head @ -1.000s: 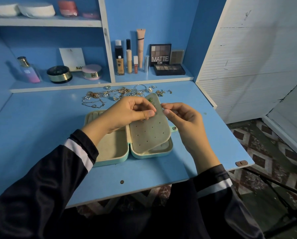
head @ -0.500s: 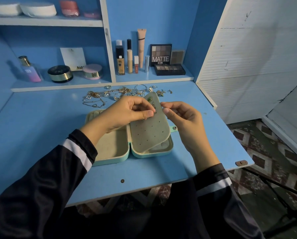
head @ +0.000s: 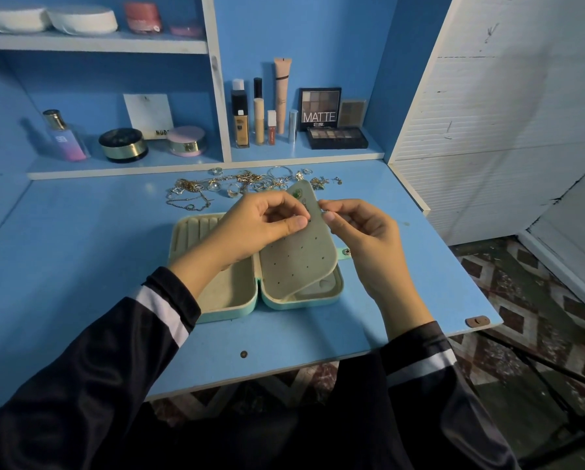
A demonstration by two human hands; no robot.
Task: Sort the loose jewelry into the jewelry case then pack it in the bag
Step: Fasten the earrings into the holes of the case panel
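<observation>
Two forearms in black sleeves (head: 121, 347) reach up from the bottom of the frame and meet at its centre, above an open mint case (head: 216, 303) lying on the blue table (head: 81, 239). The left hand (head: 260, 225) is bent at the wrist with its fingers curled, its grip closed thumb to fingers on the case's holed flap (head: 298, 259), which is tilted up off the right half. The right hand (head: 362, 232) comes in from the lower right, its grip a tight thumb-and-forefinger pinch at the flap's right edge; whether it also holds a small piece there cannot be told. A green earring (head: 296, 195) sits near the flap's top. The loose jewelry (head: 237, 184), a tangle of chains and rings, lies just above the hands along the far edge of the table, apart from the case. Behind it, on the shelf (head: 196, 164), stand bottles (head: 240, 117) and a palette (head: 320, 108) marked MATTE.
</observation>
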